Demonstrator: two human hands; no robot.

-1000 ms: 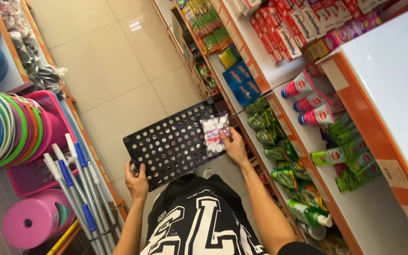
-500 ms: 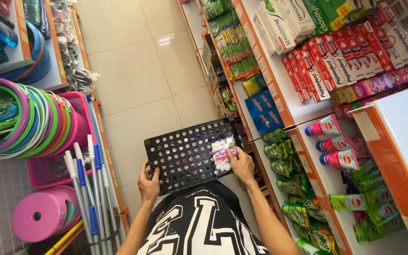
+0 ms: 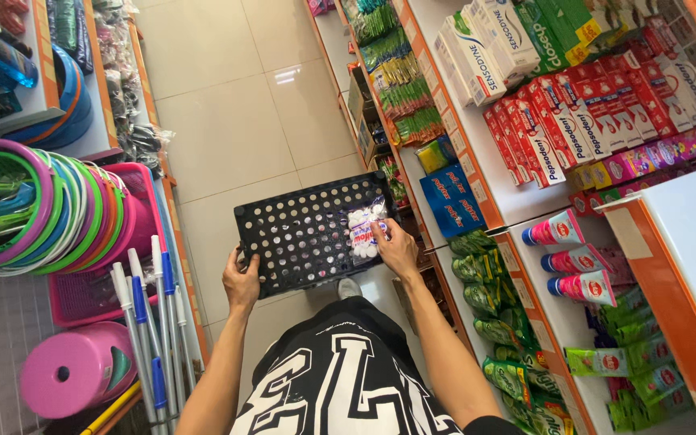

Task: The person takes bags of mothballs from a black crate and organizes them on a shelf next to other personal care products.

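- Left hand (image 3: 242, 283) gripping black perforated basket (image 3: 308, 234) at near-left edge.
- Right hand (image 3: 397, 250) pinning clear packet (image 3: 364, 229) of white pieces against basket's right side.
- Basket carried in aisle between shelves (image 3: 517, 201); otherwise empty.

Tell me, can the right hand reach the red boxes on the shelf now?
Probably not right away: the right hand is busy pressing a small clear packet against the black crate. The red boxes stand open on the shelf, nothing blocking them.
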